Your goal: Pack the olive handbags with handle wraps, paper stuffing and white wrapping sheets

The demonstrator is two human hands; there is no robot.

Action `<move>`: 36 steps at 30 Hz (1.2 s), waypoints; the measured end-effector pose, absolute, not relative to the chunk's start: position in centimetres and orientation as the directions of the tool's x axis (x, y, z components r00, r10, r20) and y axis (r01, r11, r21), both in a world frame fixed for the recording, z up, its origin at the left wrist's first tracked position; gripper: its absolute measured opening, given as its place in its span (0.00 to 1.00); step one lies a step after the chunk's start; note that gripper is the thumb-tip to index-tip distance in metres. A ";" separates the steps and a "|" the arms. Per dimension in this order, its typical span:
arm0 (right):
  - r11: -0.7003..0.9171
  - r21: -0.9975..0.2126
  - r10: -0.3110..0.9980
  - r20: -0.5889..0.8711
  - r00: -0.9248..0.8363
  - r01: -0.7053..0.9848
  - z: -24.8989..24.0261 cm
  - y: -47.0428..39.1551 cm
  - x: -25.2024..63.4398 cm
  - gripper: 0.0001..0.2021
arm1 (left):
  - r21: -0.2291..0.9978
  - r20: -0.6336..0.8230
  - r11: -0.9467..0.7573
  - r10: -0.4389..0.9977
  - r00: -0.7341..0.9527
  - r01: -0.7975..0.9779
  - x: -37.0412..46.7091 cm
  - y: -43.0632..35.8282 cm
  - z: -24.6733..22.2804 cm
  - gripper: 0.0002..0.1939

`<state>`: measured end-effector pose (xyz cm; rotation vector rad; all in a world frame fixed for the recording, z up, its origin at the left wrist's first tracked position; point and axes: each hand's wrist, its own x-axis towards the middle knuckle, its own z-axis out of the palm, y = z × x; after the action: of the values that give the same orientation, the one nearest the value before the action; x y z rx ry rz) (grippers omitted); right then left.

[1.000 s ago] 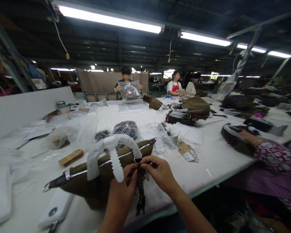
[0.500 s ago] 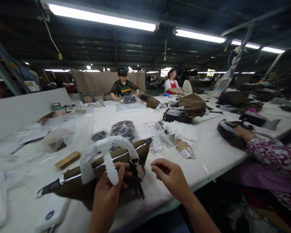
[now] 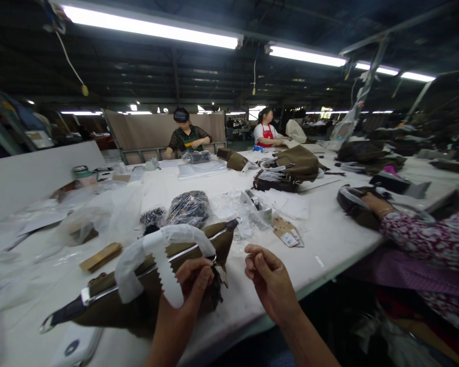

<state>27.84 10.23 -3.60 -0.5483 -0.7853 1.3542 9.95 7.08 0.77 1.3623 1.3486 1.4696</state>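
Observation:
An olive-green handbag (image 3: 110, 300) with a silver zip lies in front of me on the white table. Its handle (image 3: 183, 234) is wrapped in white padding, and a white strip (image 3: 167, 275) with a jagged edge hangs from it over my left hand (image 3: 185, 295). The fingers of that hand are closed at a dark tassel charm (image 3: 216, 290) by the handle's right end; they partly cover it. To the right of the bag, apart from it, my right hand (image 3: 271, 285) is raised with thumb and fingertips pinched together. Whatever lies between those fingertips is too small to make out.
Beyond the bag sits a plastic-wrapped dark bundle (image 3: 187, 208). Cardboard tags (image 3: 286, 232) lie to its right, brown card strips (image 3: 101, 257) to its left. More olive bags (image 3: 296, 165) stand farther back. A co-worker's patterned sleeve (image 3: 409, 229) reaches in from the right.
My left hand has moved right, onto the charm at the handle's end. My right hand has turned, its fingertips now pointing more upward. The whole view has shifted slightly.

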 end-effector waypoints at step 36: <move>0.216 -0.953 0.973 0.229 -0.036 -0.212 -2.9 9.5 25.7 0.09 | 0.857 0.420 -0.402 0.907 0.014 0.321 9.8 7.9 -0.7 0.05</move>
<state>25.71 9.45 -2.92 -0.8642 -1.1963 1.1754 9.78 7.91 -0.68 1.7543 1.2579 1.3992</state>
